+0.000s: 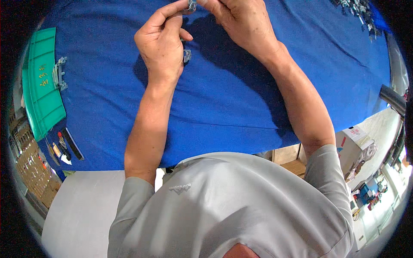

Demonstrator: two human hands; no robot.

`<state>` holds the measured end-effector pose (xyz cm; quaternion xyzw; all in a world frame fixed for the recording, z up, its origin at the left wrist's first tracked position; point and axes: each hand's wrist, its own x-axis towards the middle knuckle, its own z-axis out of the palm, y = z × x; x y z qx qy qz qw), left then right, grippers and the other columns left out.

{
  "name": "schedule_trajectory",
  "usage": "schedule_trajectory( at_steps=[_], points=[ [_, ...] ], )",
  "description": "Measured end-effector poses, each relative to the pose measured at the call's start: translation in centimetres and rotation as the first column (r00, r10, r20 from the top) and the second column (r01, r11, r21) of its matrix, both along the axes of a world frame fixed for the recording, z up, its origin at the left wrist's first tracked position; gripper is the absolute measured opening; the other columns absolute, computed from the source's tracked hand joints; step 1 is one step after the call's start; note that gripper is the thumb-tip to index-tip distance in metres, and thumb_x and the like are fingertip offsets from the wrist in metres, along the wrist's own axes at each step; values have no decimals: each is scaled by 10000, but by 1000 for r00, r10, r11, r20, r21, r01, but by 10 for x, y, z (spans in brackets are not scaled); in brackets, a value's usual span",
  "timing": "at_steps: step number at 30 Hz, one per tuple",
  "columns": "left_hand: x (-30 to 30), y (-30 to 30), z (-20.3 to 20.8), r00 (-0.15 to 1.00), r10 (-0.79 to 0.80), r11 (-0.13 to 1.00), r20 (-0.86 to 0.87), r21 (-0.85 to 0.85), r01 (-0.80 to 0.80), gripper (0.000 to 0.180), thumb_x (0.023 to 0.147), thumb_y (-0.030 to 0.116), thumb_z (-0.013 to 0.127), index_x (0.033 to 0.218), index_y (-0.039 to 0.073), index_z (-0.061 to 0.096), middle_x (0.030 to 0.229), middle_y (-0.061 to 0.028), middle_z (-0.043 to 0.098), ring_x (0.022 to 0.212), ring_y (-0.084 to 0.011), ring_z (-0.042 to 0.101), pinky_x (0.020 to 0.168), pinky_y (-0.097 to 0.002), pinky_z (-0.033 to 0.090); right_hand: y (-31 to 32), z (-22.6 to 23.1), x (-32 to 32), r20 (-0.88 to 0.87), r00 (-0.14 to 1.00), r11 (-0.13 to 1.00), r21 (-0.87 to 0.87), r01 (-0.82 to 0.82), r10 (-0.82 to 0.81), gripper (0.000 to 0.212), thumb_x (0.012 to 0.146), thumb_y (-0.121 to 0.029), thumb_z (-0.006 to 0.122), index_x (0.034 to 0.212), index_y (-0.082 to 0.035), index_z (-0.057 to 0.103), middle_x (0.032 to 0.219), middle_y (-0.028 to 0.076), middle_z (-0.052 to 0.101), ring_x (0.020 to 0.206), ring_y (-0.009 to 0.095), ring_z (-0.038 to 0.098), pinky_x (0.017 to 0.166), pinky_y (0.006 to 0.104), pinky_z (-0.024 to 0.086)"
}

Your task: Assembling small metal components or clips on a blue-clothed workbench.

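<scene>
Near the top edge, the fingertips of my left hand [161,49] pinch a small clear plastic part [192,5]. My right hand [247,21] reaches in from the right, its fingers bent and its fingertips meeting the same part. The upper edge of the picture cuts off some of its fingers. Beside the heel of my left hand shows a second clear plastic part [187,56]; whether it lies on the cloth or is tucked against the palm, I cannot tell.
Blue cloth [215,109] covers the table. At left stand a green plastic tray [43,86] and a clear plastic piece [61,74] against its edge; small tools [62,146] lie nearer me. Dark and clear small parts [359,13] are heaped far right. A white box [350,144] stands beyond the table's right edge.
</scene>
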<state>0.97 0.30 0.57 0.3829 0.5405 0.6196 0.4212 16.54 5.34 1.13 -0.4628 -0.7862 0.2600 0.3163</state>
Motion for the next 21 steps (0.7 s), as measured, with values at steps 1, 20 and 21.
schedule_trajectory(
  at_steps=[1, 20, 21],
  points=[
    [0, 0, 1, 1000, -5, 1000, -3, -5, 5, 190, 933, -42, 596, 1077, -34, 719, 962, -82, 731, 612, -56, 592, 509, -160, 467, 0, 0, 0, -1, 1000, 1000, 2, 3, -3, 193, 925, -122, 663, 911, 20, 533, 687, 205, 617, 600, 380, 625, 529, 428, 462],
    [-1, -1, -7, 999, -31, 999, -38, 33, 33, 233, 914, -56, 563, 1097, -36, 706, 975, -124, 733, 555, -68, 581, 441, -166, 413, -4, -8, -2, -254, 966, 994, 110, -23, 51, 219, 926, -224, 648, 867, -17, 603, 703, 177, 613, 654, 376, 630, 587, 461, 486],
    [0, -1, -6, 999, -23, 999, -38, 31, 24, 229, 919, -56, 565, 1098, -37, 706, 974, -123, 733, 557, -69, 583, 444, -167, 418, -5, -4, 0, -165, 985, 999, 8, -40, 41, 203, 929, -207, 641, 871, -17, 596, 708, 180, 612, 662, 376, 629, 595, 461, 486]
  ],
)
